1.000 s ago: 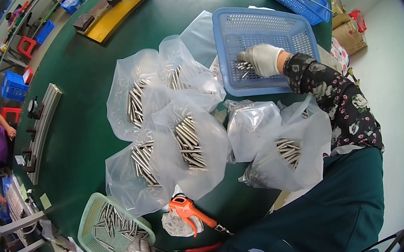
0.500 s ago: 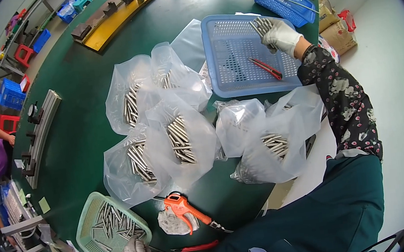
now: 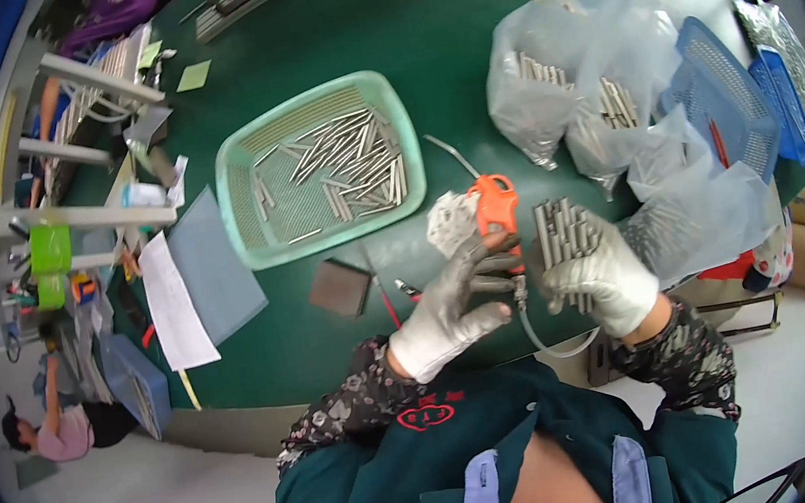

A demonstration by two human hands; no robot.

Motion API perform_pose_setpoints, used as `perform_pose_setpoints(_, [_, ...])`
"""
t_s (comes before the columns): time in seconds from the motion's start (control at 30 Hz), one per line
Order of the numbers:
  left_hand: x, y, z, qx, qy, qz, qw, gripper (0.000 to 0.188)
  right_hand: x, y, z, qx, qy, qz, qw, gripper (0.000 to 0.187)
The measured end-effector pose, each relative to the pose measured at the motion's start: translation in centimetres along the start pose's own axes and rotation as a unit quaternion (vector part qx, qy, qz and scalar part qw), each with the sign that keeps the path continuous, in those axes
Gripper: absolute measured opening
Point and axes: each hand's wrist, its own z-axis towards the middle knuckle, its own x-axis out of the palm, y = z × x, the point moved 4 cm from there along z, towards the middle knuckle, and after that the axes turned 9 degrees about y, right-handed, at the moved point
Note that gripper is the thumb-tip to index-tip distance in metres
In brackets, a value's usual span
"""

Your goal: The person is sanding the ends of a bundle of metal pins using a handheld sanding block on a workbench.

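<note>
In my right hand (image 3: pixel 612 281), which wears a white glove, is a bundle of short metal rods (image 3: pixel 566 231), their ends pointing away from me. My left hand (image 3: pixel 455 310), gloved with darkened fingertips, has its fingers apart and nothing in it. Its fingertips are close to an orange air blow gun (image 3: pixel 496 208); whether they touch it I cannot tell. A crumpled white cloth (image 3: pixel 451 223) lies beside the gun. Beyond my left hand, a light green basket (image 3: pixel 245 236) holds many loose metal rods (image 3: pixel 361 156).
Plastic bags (image 3: pixel 537 119) of rods crowd the right side, by a blue basket (image 3: pixel 746 99) with a red cutter (image 3: pixel 718 142). A dark square block (image 3: pixel 340 287), a paper sheet (image 3: pixel 175 299) and a metal frame (image 3: pixel 47 217) are on the left. Another person (image 3: pixel 68 433) is farther off.
The view has swung left. My right hand has come from over the blue basket to before my body, still gripping rods. My left hand has left the green basket's edge for the air gun.
</note>
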Motion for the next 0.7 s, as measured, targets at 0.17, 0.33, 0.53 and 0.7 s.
perform_pose_setpoints(0.17, [-1.6,0.3,-4.5,-0.033,-0.073,-0.163,0.983,0.104,6.0,-9.5,4.1,-0.098,-0.037,-0.049,0.993,0.049])
perform_pose_setpoints(0.33, [-6.8,0.3,-10.6,-0.013,-0.151,-0.068,0.986,0.100,12.7,-14.7,7.8,-0.194,0.029,-0.096,0.976,0.049])
perform_pose_setpoints(0.53, [-11.0,1.8,-16.0,0.056,-0.150,0.032,0.987,0.093,16.2,-20.9,10.7,-0.294,0.030,-0.159,0.942,0.046])
perform_pose_setpoints(0.7, [-12.4,2.8,-19.3,0.121,-0.108,0.241,0.957,0.086,17.7,-25.1,10.4,-0.398,0.040,-0.182,0.898,0.053])
